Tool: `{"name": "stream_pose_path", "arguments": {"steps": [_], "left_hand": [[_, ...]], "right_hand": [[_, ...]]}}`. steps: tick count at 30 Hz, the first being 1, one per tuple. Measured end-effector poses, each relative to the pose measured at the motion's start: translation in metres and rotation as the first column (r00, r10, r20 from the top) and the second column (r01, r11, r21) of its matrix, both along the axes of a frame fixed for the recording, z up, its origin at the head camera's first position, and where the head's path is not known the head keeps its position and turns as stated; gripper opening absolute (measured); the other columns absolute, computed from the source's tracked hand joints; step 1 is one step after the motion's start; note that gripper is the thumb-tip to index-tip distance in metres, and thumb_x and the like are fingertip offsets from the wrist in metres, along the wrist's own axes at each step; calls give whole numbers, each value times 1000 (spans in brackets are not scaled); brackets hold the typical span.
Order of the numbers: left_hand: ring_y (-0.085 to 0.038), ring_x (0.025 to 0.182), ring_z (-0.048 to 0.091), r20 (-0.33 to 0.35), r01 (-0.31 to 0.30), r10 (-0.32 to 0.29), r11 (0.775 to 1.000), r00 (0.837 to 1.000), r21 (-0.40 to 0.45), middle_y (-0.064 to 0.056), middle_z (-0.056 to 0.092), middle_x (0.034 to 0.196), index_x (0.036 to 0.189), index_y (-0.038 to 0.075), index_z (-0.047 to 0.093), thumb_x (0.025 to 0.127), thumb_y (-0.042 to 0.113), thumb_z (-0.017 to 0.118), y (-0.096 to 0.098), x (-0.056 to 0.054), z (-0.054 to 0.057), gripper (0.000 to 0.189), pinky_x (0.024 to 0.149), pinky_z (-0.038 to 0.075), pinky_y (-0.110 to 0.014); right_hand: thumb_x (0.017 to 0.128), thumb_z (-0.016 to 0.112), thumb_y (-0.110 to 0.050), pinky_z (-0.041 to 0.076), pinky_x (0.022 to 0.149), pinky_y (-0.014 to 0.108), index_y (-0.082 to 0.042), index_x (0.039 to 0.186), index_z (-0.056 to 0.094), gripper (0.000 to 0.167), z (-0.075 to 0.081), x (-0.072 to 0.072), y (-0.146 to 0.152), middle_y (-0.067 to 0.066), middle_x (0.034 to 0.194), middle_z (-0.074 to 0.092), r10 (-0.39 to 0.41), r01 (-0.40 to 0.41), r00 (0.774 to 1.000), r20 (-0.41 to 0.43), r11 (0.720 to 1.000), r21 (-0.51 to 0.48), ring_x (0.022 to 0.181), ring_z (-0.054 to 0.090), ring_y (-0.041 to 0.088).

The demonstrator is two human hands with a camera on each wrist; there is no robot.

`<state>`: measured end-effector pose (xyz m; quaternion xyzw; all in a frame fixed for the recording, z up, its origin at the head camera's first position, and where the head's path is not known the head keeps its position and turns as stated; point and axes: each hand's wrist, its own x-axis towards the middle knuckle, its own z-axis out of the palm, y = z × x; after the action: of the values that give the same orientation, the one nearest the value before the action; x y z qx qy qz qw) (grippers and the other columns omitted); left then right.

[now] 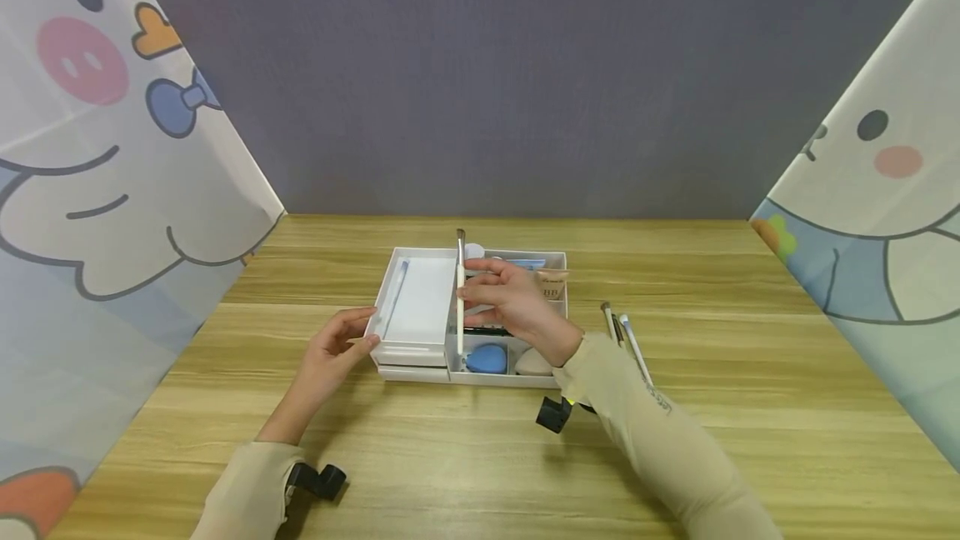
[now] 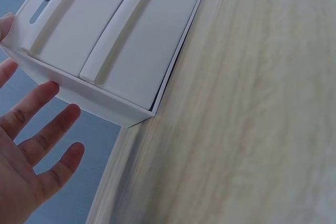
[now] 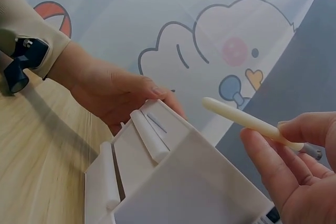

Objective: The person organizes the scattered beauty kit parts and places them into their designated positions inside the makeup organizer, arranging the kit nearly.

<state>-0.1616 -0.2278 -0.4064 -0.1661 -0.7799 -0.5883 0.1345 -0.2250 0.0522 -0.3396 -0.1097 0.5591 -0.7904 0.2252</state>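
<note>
A white desktop organizer with drawers on its left side stands on the wooden table. My left hand rests at its left front corner, thumb at the edge and the other fingers spread along the side wall. Above the organizer's middle, my right hand pinches a makeup brush between thumb and fingers. The brush has a pale handle, upright in the head view, with its dark bristles at the far end. Another slim brush lies in the shallow top tray over the drawers.
The organizer's right compartments hold a blue sponge, a beige sponge, a tube marked BB and a blue packet. Several brushes lie on the table to the right. A grey panel closes off the back.
</note>
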Motion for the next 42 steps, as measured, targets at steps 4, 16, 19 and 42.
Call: {"name": "stream_pose_path", "arguments": {"steps": [4, 16, 19, 42], "left_hand": [[-3, 97, 62, -5, 7, -7, 1000, 1000, -3, 12, 66, 103, 124, -9, 55, 92, -10, 62, -1, -1, -1, 33, 77, 51, -19], [-3, 96, 62, -24, 16, -15, 1000, 1000, 15, 12, 67, 102, 123, -11, 56, 91, -13, 61, 0, -2, -2, 33, 76, 51, -19], [-3, 97, 62, -17, 7, -7, 1000, 1000, 10, 13, 67, 103, 124, -10, 56, 91, -12, 62, 0, -2, -2, 33, 76, 51, -19], [-4, 95, 63, -58, 33, -30, 998, 998, 53, 8, 69, 102, 123, -10, 57, 90, -13, 61, 2, -1, -1, 34, 75, 51, -18]], "right_hand": [[94, 56, 12, 58, 63, 30, 6, 145, 39, 55, 3, -2, -9, 7, 92, 64, 7, -7, 1000, 2, 1000, 21, 73, 64, 16], [94, 57, 10, 59, 62, 32, 10, 142, 38, 52, 5, -7, -38, 8, 93, 60, 10, -9, 999, -30, 999, 38, 73, 64, 16], [95, 58, 8, 59, 65, 34, 10, 141, 39, 50, 8, -8, -42, 10, 94, 59, 0, 3, 998, -57, 999, 48, 75, 64, 17], [93, 61, 9, 59, 66, 36, 6, 129, 41, 42, 21, -16, -69, 17, 91, 62, 78, -76, 997, 5, 945, 317, 63, 65, 21]]}}
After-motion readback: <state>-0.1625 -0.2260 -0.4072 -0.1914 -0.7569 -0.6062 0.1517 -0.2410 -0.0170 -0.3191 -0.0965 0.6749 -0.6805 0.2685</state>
